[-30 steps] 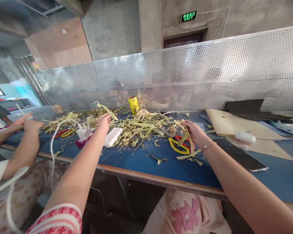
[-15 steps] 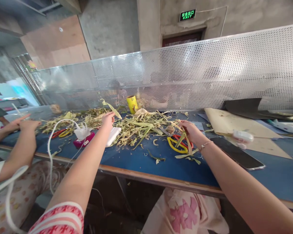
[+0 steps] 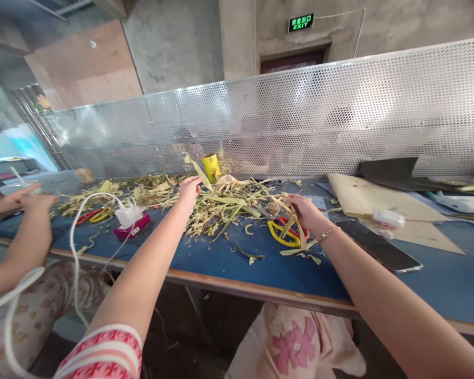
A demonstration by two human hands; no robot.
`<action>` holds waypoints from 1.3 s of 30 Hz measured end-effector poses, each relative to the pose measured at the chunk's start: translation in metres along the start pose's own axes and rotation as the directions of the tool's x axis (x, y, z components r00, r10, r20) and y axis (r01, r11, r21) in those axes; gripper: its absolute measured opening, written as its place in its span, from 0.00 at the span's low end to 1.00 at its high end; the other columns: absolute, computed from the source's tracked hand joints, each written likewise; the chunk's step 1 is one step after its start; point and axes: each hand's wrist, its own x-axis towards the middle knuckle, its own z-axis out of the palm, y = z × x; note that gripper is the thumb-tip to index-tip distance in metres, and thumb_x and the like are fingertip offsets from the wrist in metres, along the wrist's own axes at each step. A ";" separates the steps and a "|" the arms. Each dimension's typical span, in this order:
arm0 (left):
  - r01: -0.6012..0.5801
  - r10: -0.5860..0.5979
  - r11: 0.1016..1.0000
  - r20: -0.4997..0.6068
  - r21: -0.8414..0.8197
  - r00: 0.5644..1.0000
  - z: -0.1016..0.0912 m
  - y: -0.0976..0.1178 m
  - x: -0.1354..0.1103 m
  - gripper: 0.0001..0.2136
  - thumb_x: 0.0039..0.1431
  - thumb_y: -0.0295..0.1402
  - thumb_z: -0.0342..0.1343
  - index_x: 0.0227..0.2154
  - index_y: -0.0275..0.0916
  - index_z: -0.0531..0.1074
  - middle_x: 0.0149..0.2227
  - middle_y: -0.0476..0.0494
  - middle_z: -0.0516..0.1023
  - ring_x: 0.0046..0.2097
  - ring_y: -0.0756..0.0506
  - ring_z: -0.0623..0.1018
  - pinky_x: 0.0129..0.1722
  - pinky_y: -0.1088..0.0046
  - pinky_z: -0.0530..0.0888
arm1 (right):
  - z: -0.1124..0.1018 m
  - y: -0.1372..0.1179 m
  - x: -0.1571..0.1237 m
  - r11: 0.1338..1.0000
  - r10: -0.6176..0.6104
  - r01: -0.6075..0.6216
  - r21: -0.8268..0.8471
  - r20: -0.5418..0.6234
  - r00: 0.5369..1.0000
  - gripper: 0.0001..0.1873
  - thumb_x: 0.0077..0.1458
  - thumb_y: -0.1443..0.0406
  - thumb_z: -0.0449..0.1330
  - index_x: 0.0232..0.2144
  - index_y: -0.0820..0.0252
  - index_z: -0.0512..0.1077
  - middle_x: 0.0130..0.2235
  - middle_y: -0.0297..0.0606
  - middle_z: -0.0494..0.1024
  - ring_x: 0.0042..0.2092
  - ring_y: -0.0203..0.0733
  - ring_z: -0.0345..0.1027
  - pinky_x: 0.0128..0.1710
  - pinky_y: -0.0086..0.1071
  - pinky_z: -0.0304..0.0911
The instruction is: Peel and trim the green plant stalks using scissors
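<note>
While your left hand (image 3: pixel 190 190) pinches a flat, pale-green strip of dried leaf (image 3: pixel 199 171) between thumb and fingers, its curled upper end stands towards twelve o'clock. Over to your right hand (image 3: pixel 303 209): fingertips drawn together on a limp, tan-and-green leaf strip (image 3: pixel 299 223), which hangs down across the metal scissors with yellow and red looped handles (image 3: pixel 288 243). Between the hands, at three o'clock from your left, spreads a tangled heap of dry, yellow-green leaf shreds (image 3: pixel 221 210) on the blue-topped table (image 3: pixel 221 266). At one o'clock from that hand, a yellow cardboard tube (image 3: pixel 210 168); at eight, a magenta socket box (image 3: pixel 140 226) with a white plug. Out at four o'clock from your right hand lies a black, glossy phone (image 3: pixel 379 245), with tan paper sheets (image 3: pixel 353 195) towards two. A co-worker's hands (image 3: pixel 37 201) sit at nine, and the silver, perforated metal screen (image 3: pixel 260 116) fills twelve.
</note>
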 end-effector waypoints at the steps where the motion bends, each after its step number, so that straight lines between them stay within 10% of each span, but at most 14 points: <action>1: 0.001 -0.001 1.000 0.011 0.009 1.000 0.003 -0.001 -0.001 0.05 0.38 0.23 0.57 0.23 0.32 0.71 0.17 0.51 0.69 0.17 0.57 0.62 0.18 0.80 0.58 | 0.001 0.000 0.000 1.000 0.006 -0.006 -0.001 -0.010 1.000 0.02 0.46 0.70 0.55 0.24 0.60 0.64 0.17 0.26 0.60 0.17 0.26 0.53 0.15 0.23 0.51; 27: 0.085 -0.052 0.982 0.193 -0.169 0.980 0.025 -0.031 -0.032 0.06 0.37 0.21 0.56 0.18 0.34 0.65 0.14 0.54 0.66 0.18 0.57 0.64 0.21 0.80 0.62 | 0.009 -0.005 -0.006 1.000 0.020 -0.020 0.005 -0.046 0.999 0.04 0.47 0.73 0.53 0.25 0.61 0.64 0.17 0.27 0.62 0.17 0.26 0.56 0.15 0.20 0.53; 39: 0.061 -0.056 0.998 0.451 0.005 0.891 0.074 -0.019 -0.089 0.10 0.35 0.31 0.64 0.21 0.34 0.70 0.21 0.49 0.72 0.23 0.54 0.71 0.26 0.76 0.69 | 0.037 -0.006 -0.029 0.853 -0.215 0.319 -0.413 0.279 0.936 0.19 0.44 0.55 0.58 0.38 0.59 0.67 0.18 0.23 0.59 0.18 0.26 0.46 0.18 0.24 0.43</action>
